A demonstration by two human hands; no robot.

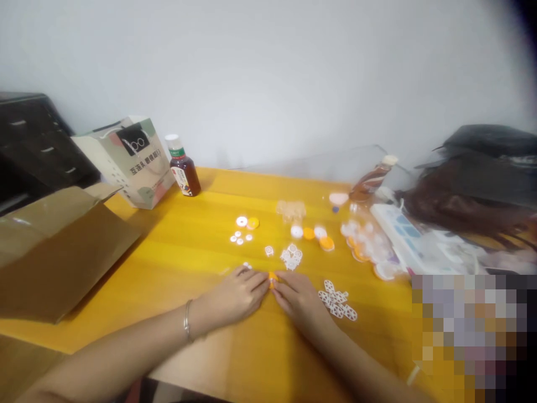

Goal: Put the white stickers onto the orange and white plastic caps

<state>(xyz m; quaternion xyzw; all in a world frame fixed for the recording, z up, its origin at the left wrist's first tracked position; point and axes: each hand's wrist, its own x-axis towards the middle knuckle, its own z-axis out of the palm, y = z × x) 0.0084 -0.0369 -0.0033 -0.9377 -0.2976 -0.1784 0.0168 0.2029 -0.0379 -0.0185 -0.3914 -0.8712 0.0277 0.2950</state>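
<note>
Between my two hands is a small round orange piece [273,279], pinched by the fingertips just above the yellow table [201,358]. My left hand [239,291] closes on its left side, and my right hand [300,296] closes on its right side. Just beyond my left fingers lie a few small white pieces [247,265]. To the right of my right hand is a pile of white openwork plates [338,302]. A smaller heap of white cut-out pieces [291,257] sits ahead of my hands, with one single white piece [269,251] beside it.
White and orange discs [309,233] lie farther back, near small white rings [240,241]. An open cardboard box [62,252], a paper bag [142,162] and a dark drink bottle [184,170] stand left. On the right are a tilted bottle [371,182], a power strip [398,238] and a dark bag [470,179].
</note>
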